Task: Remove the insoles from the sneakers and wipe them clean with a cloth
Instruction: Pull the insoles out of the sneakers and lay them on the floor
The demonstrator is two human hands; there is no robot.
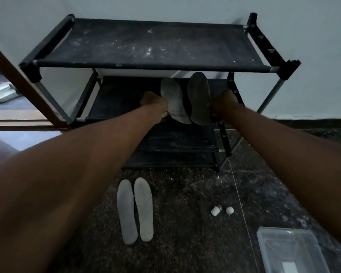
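Both my arms reach out to the second shelf of a black shoe rack. My left hand grips a light grey sneaker, turned so its pale sole faces me. My right hand grips the other sneaker, whose sole looks darker. The two shoes are side by side, toes pointing under the dusty top shelf. Two grey insoles lie flat and parallel on the dark speckled floor in front of the rack, apart from both hands. No cloth is visible.
A clear plastic container sits on the floor at the bottom right. Two small white objects lie left of it. A brown door frame stands at the left, with pale slippers beyond it. White wall behind the rack.
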